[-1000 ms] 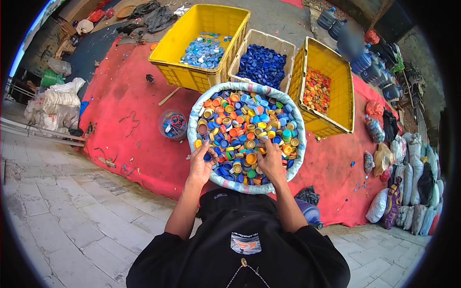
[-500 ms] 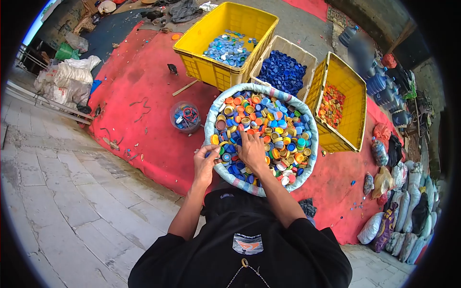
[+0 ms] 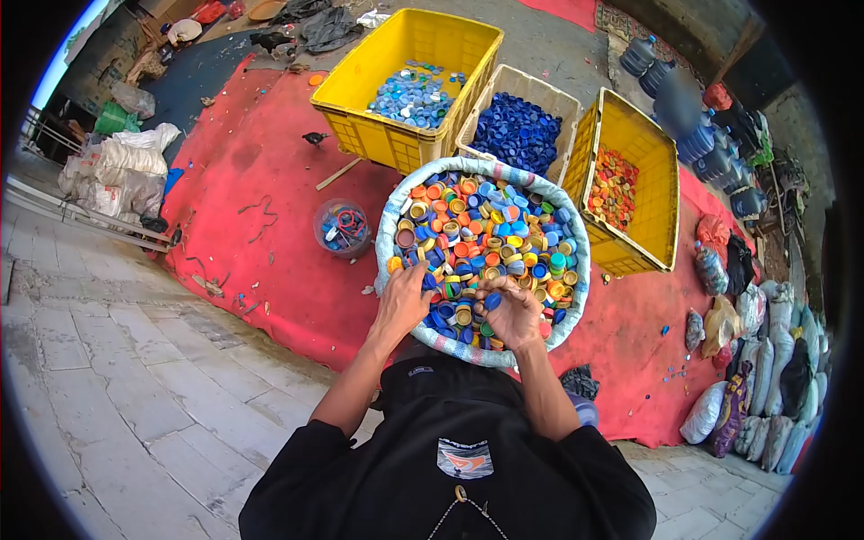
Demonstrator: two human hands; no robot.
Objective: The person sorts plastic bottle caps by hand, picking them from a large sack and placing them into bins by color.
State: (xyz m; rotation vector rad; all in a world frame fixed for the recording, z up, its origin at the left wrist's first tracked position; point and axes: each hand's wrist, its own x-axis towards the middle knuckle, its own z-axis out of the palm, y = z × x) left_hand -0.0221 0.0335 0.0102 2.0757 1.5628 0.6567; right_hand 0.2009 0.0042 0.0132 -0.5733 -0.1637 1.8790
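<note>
A round basket with a light-blue padded rim (image 3: 576,270) is full of mixed bottle caps (image 3: 481,220). My left hand (image 3: 405,301) is over its lower left edge, fingers curled at a dark blue cap (image 3: 428,283). At the lower right of the pile my right hand (image 3: 515,313) is turned partly palm up, its fingers closed round a blue cap (image 3: 492,301). Beyond the basket, a white crate (image 3: 569,110) holds dark blue caps, a yellow crate (image 3: 364,135) light blue ones, and another yellow crate (image 3: 661,193) orange and red ones.
A clear bucket (image 3: 342,228) with caps and small items stands left of the basket on the red mat (image 3: 297,297). A dark bird (image 3: 315,139) is near the yellow crate. Filled sacks (image 3: 765,369) and large water bottles (image 3: 706,139) line the right side.
My right hand has drawn back from the middle of the pile toward the near right rim and now holds a blue cap. My left hand has moved slightly forward, over the caps.
</note>
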